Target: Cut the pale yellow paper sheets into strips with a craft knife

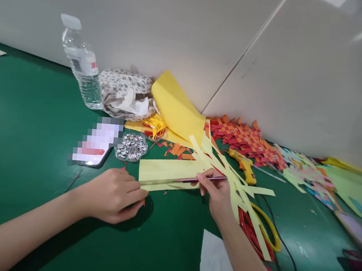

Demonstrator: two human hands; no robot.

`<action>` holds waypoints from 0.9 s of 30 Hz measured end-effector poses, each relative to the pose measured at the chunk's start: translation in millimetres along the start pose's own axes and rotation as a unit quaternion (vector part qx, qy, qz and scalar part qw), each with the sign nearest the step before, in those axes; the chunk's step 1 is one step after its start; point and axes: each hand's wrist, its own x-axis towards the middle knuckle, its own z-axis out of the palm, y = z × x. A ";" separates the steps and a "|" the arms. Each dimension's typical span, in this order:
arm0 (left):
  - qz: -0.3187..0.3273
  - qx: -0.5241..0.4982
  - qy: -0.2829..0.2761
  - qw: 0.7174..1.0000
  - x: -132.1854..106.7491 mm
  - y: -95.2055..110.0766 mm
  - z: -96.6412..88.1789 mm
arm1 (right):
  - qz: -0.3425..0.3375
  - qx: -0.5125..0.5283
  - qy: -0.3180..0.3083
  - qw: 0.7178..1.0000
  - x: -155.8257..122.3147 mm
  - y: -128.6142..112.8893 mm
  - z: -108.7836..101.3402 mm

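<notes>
A pale yellow sheet of paper (169, 168) lies flat on the green table. My left hand (118, 195) is closed at its lower left corner, fingers curled and pressed down there; a bit of orange paper shows by the fingertips. A darker narrow band runs along the sheet's lower part, too faint to name. In my right hand (216, 190) is a slim purple pen (188, 180), pinched between thumb and fingers, its dark tip over the sheet near that band. Cut pale yellow strips (237, 190) fan out behind and beneath my right hand.
Along the wall stand a water bottle (83, 75), a patterned cloth tissue pouch (125, 83) and curled yellow paper (177, 106). A phone (97, 143), googly eyes (131, 147), woven red-orange paper (246, 138), a yellow glue gun (244, 165) and scissors (269, 226) surround the sheet.
</notes>
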 end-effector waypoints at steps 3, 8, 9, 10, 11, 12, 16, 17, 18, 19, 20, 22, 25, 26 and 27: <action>0.013 0.039 -0.032 0.999 12.6 13.3 5.6 | 0.016 -0.007 -0.012 1.000 -2.0 5.2 5.7; -0.002 0.080 -0.093 0.992 30.9 18.6 18.2 | 0.027 0.001 -0.015 1.000 -1.3 7.3 8.6; -0.010 0.084 -0.099 0.991 33.8 17.9 20.5 | 0.030 0.005 -0.015 0.999 -1.3 6.9 8.3; -0.017 0.086 -0.102 0.991 36.1 17.1 22.7 | 0.032 0.008 -0.015 0.999 -1.3 6.3 7.7; -0.022 0.085 -0.105 0.991 37.9 16.4 24.8 | 0.034 0.009 -0.013 0.999 -1.2 5.5 6.8; -0.025 0.082 -0.105 0.991 38.8 15.9 26.6 | 0.036 0.010 -0.010 0.999 -1.1 4.7 5.4; -0.032 0.071 -0.091 0.993 35.8 16.5 31.6 | 0.025 0.016 0.025 0.999 0.9 3.0 -5.1; -0.034 0.072 -0.087 0.993 34.1 17.0 32.5 | 0.019 0.014 0.036 0.999 1.5 3.2 -8.6; -0.034 0.072 -0.083 0.993 32.6 17.3 33.3 | 0.013 0.012 0.049 0.999 2.1 3.9 -12.1; -0.034 0.074 -0.080 0.993 31.2 17.7 34.0 | 0.007 0.010 0.061 0.998 2.6 4.7 -15.2; -0.035 0.075 -0.077 0.994 30.2 17.9 34.7 | 0.001 0.010 0.073 0.997 2.9 5.6 -17.8; -0.034 0.078 -0.071 0.994 29.1 18.2 35.8 | -0.009 0.015 0.089 0.996 2.8 6.8 -20.2; -0.033 0.078 -0.067 0.994 29.0 17.9 36.3 | -0.014 0.009 0.074 0.997 1.6 5.2 -17.2; -0.033 0.077 -0.068 0.994 29.0 17.7 36.2 | -0.011 0.002 0.066 0.998 1.2 3.9 -15.3; -0.033 0.075 -0.070 0.994 29.0 17.5 35.8 | -0.008 -0.006 0.060 0.998 1.0 2.6 -13.6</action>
